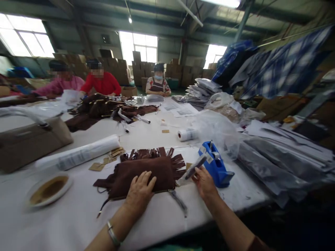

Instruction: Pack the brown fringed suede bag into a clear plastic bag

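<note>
Brown fringed bag [149, 172], one, under two hands [142, 188], one grasping a wrapped strap [193, 168]

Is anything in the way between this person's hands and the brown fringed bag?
Nothing for the left hand, resting on the brown bag. Between the bag and the right hand is only the wrapped strip it holds. The blue dispenser stands off to the right.

The left hand [141, 188] lies flat on a brown fringed bag [146, 174] (a bangle [113, 234] circles that wrist). The right hand [204, 182] holds a plastic-wrapped strap [193, 168] just beside a blue tape dispenser [216, 165] on the white surface [138, 137].
</note>
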### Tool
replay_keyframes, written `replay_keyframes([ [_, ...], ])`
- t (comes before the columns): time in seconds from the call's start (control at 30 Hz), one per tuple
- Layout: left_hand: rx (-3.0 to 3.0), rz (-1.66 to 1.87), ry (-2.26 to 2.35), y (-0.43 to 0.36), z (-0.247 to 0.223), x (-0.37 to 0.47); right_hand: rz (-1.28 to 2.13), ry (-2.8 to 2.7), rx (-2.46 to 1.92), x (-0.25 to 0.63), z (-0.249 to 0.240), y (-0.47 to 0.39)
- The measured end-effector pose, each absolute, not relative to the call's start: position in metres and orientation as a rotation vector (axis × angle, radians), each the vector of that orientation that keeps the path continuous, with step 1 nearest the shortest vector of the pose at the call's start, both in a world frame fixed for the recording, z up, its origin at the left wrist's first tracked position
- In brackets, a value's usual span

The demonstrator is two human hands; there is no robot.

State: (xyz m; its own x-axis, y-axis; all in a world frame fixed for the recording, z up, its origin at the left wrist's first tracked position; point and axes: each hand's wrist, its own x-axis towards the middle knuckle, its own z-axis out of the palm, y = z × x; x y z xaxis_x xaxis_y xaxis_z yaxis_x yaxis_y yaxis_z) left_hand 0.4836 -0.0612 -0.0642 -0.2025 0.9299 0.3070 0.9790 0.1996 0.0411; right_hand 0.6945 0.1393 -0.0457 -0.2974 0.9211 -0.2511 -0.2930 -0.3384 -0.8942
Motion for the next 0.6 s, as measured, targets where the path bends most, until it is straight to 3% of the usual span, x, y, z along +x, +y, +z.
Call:
replay_keyframes([
  [0.37, -1.73, -0.075, -1.876, -0.045, -0.099, 0.467, 1.655, -1.1, -0.997, 0.701, -0.055, 0.127],
  [0.6, -1.713, -0.194, -1.845, -0.036, -0.097, 0.465, 1.241, -1.335, -1.057, 0.693, -0.065, 0.14],
])
